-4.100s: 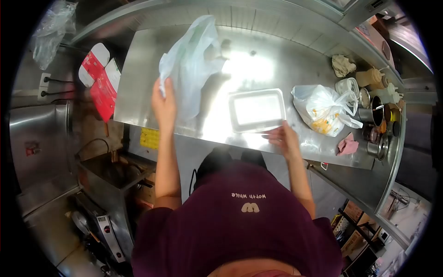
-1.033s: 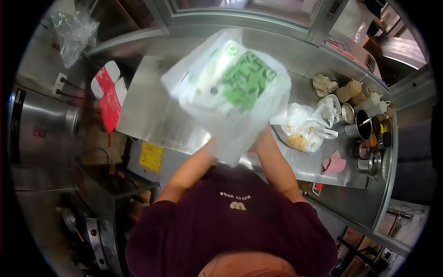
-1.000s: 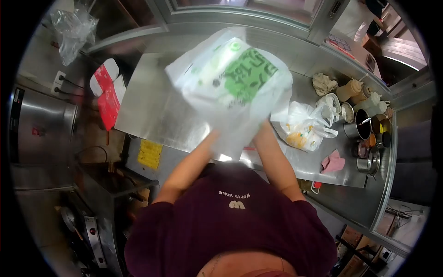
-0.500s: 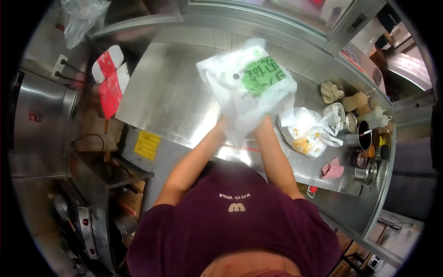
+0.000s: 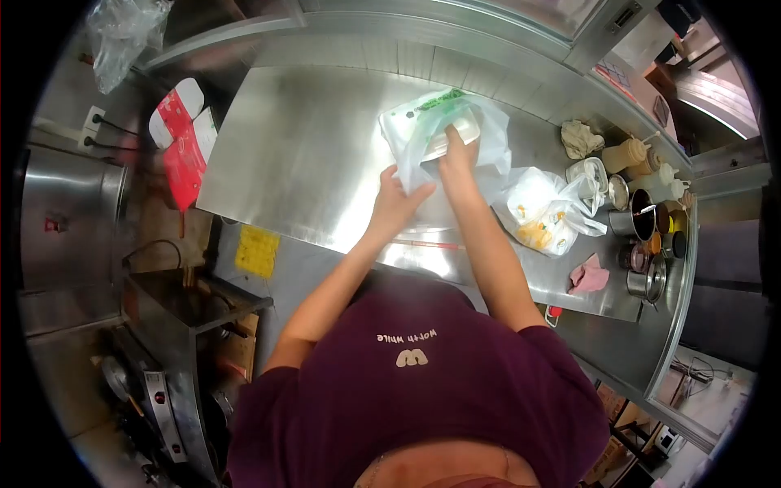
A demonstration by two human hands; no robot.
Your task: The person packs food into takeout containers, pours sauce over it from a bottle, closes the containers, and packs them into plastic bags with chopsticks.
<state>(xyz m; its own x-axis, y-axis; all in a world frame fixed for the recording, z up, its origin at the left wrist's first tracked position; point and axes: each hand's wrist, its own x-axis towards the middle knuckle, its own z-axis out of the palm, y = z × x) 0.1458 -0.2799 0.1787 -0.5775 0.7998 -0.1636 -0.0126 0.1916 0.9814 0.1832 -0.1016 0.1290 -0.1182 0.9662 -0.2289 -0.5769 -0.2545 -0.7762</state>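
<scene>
A white plastic bag point(image 5: 492, 134) with green print lies over the steel counter, its mouth spread toward me. My right hand point(image 5: 458, 154) reaches into that mouth, its fingers closed on a white box-like container point(image 5: 465, 130) partly covered by the bag. My left hand point(image 5: 394, 203) is at the near left edge of the bag, the film between its thumb and fingers; the fingertips are partly hidden. To the right of the bag sits a second, knotted white bag point(image 5: 533, 215) with orange print, filled with something I cannot make out.
The steel counter point(image 5: 301, 146) spans the middle. Along its right side stand squeeze bottles point(image 5: 626, 154), a pot point(image 5: 630, 244), several jars and a pink cloth point(image 5: 588, 275). A red-and-white carton point(image 5: 185, 154) is at the left, above a stove point(image 5: 163, 415).
The printed bag has come down from upright toward the counter, and its mouth now faces me. My right hand has moved into it with the container; my left hand shows at its edge.
</scene>
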